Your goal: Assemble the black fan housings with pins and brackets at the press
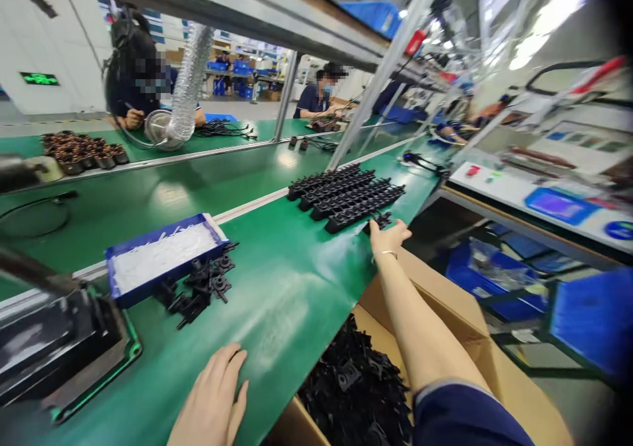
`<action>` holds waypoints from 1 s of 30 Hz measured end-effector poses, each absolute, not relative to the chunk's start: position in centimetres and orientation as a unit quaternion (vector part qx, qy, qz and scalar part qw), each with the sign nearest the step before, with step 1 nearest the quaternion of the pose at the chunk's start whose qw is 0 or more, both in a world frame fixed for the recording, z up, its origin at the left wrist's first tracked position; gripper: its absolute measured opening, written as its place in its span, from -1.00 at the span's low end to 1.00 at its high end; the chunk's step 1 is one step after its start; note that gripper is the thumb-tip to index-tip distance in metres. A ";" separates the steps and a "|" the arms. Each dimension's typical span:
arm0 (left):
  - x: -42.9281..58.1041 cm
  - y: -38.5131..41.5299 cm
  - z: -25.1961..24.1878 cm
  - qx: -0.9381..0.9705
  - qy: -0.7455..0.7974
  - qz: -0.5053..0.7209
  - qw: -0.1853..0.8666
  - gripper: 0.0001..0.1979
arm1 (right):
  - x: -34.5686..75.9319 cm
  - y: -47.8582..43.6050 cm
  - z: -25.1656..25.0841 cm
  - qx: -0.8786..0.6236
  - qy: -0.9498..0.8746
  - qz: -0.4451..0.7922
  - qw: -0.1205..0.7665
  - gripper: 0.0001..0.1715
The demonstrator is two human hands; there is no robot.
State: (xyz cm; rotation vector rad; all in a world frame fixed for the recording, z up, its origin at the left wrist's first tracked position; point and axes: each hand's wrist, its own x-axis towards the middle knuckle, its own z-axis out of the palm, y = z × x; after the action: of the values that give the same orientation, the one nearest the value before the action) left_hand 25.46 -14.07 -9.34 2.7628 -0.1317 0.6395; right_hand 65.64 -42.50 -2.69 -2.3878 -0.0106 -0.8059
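Observation:
My right hand (389, 236) reaches far out over the green table (277, 287), fingers closed on a small black plastic part (380, 220) at the near end of several rows of black parts (346, 196). A bracelet sits on that wrist. Resting flat on the table's near edge, my left hand (213, 400) has its fingers stretched out and holds nothing. A loose heap of black parts (200, 287) lies beside a blue tray (163, 258) of small white pieces.
A cardboard box (445, 301) full of black parts (356, 386) stands under my right arm. A dark machine (54, 347) sits at the left. Two people work across the far belt near a silver duct hose (190, 83). Blue bins (588, 314) stand at the right.

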 end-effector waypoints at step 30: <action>2.3 -5.6 -0.2 0.954 0.284 0.091 -0.027 -0.50 | 37.0 -22.0 -4.5 -0.659 -0.664 0.158 0.316 -0.81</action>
State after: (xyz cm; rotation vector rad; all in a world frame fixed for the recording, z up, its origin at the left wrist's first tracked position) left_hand 2.28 -5.61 -0.16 3.0505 0.9088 0.2895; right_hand 37.00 -21.97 -4.52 -1.7349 -1.7489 0.4153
